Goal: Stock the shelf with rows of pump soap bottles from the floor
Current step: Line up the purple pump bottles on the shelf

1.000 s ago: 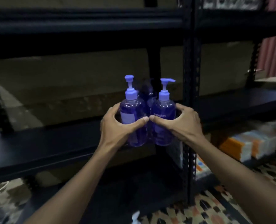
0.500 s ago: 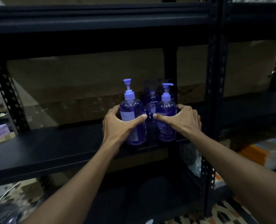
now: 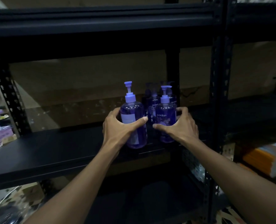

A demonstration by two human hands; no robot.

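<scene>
Presently: left hand point(image 3: 118, 128) wraps translucent purple plastic pump soap bottle point(image 3: 132, 109), right hand point(image 3: 181, 128) wraps second purple bottle point(image 3: 165, 110); both upright near front edge of black metal shelf point(image 3: 53, 152), centre frame. Judged full, heavy, rigid, slick; grip mid-body, never pump neck.

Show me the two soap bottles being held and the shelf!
left bottle point(image 3: 132, 109), head view, purple body above its label
right bottle point(image 3: 165, 110), head view, body just above the word guardian
shelf point(image 3: 53, 149), head view, bare black board
</scene>
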